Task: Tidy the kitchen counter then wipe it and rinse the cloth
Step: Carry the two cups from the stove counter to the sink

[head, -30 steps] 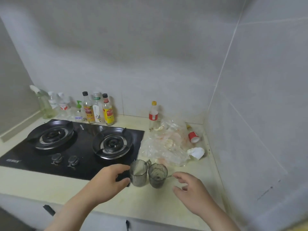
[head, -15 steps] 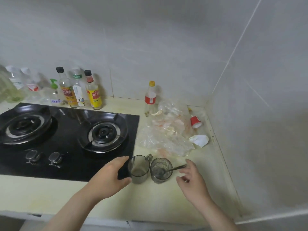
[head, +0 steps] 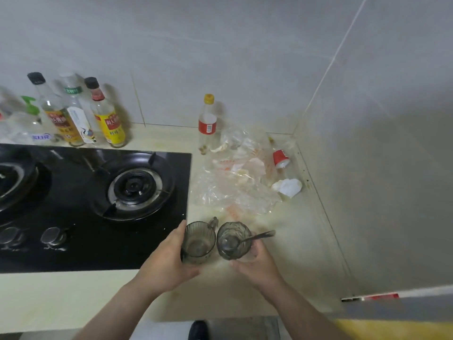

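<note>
My left hand [head: 166, 263] has its grip wrapped around the handled glass mug [head: 198, 241], fingers curled along its left wall and thumb toward me. My right hand [head: 258, 263] holds the second glass [head: 234, 240] from below and the right, grip curled round its base. A spoon [head: 247, 239] sits in that glass, bowl down inside, handle sticking out over the rim to the right. The two glasses stand side by side, touching or nearly so, on the pale table [head: 294, 241] just right of the black gas hob [head: 93, 207]. Behind them lies a crumpled clear plastic bag [head: 232, 190] with scraps in it, a wad of white tissue [head: 288, 187] near the wall, and a red-labelled bottle [head: 207, 123] standing upright. Sauce bottles [head: 107, 119] line the back wall by the hob.
</note>
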A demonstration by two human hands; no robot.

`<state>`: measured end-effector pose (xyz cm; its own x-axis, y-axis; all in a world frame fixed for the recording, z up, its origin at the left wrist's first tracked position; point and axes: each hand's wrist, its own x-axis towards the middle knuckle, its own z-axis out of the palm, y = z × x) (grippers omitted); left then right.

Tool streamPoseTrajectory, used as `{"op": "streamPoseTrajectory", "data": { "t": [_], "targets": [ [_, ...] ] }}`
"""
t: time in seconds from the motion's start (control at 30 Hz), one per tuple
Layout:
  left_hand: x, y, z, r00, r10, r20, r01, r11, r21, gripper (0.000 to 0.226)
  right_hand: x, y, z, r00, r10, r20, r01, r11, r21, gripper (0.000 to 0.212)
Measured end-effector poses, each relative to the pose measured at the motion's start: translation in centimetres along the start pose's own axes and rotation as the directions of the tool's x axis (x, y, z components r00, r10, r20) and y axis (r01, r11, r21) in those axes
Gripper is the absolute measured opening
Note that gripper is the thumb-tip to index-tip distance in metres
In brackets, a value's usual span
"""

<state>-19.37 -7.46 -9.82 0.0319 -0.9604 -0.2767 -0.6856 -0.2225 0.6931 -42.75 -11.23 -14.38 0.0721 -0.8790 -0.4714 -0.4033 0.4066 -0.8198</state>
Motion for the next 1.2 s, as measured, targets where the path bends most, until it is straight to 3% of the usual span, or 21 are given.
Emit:
{"op": "streamPoseTrajectory", "data": {
  "t": [0.1, 0.2, 0.43, 0.57, 0.73, 1.07, 1.2],
  "targets": [
    [0.4, 0.3, 0.9, 0.998, -0.046, -0.032, 0.044, 0.998, -0.044, 0.121, 0.4, 0.5, 0.5, 0.999, -0.041, -0.003, 0.041, 0.999, -0.031, 0.086],
    [0.9, 0.6, 1.3, 0.994, -0.083, -0.078, 0.078, 0.995, -0.061, 0.122, 0.7, 0.6, 0.8, 0.998, -0.053, -0.033, 0.052, 0.998, -0.024, 0.080],
    [1.2, 1.8, 1.4, 0.990, -0.105, -0.089, 0.112, 0.991, 0.068, 0.105, 1.6, 0.2, 0.1, 0.993, -0.108, 0.039, 0.105, 0.993, 0.059, 0.093],
    [1.1, 2.5, 1.7, 0.976, -0.162, -0.142, 0.160, 0.987, -0.026, 0.097, 2.2, 0.1, -0.8, 0.989, -0.121, 0.088, 0.110, 0.987, 0.119, 0.086],
    [0.5, 4.0, 1.0, 0.943, -0.192, -0.272, 0.141, 0.971, -0.195, 0.064, 2.0, 0.5, -1.7, 0.983, -0.148, 0.107, 0.135, 0.984, 0.119, 0.075],
    [-5.0, 5.1, 0.9, 0.895, -0.238, -0.377, 0.176, 0.966, -0.192, 0.071, 0.0, -0.8, -4.0, 0.943, -0.274, 0.191, 0.253, 0.959, 0.128, 0.073],
    [-8.2, 4.5, 0.9, 0.837, -0.295, -0.460, 0.248, 0.955, -0.163, 0.083, -1.0, -3.9, -4.2, 0.901, -0.354, 0.252, 0.321, 0.933, 0.163, 0.075]
  ]
}}
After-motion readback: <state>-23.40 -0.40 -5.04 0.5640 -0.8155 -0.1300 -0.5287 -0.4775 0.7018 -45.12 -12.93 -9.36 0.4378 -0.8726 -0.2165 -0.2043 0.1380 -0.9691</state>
